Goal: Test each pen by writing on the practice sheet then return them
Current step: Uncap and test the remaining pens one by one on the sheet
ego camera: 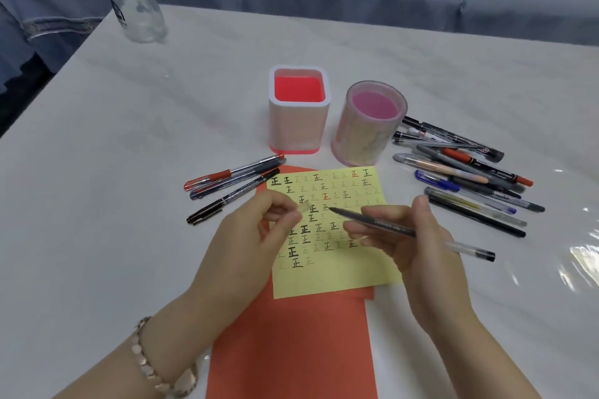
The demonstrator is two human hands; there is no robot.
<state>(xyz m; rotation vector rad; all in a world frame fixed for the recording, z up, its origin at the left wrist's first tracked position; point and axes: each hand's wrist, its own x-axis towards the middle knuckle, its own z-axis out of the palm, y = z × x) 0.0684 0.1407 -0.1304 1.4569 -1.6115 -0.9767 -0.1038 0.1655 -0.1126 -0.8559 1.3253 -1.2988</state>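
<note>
Grip: right hand (pixel 418 243) holds the gel pen (pixel 398 228), tip pointing left over the practice sheet (pixel 334 275); left hand (pixel 246 236) pinches the clear cap (pixel 304 206) beside the tip.

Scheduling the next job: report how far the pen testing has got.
Done: the yellow sheet is crowded with test marks. In hand: the right hand holds an uncapped pen above it; the left hand pinches a small clear cap. Left: square holder and round holder look empty, pens lie loose.
</note>
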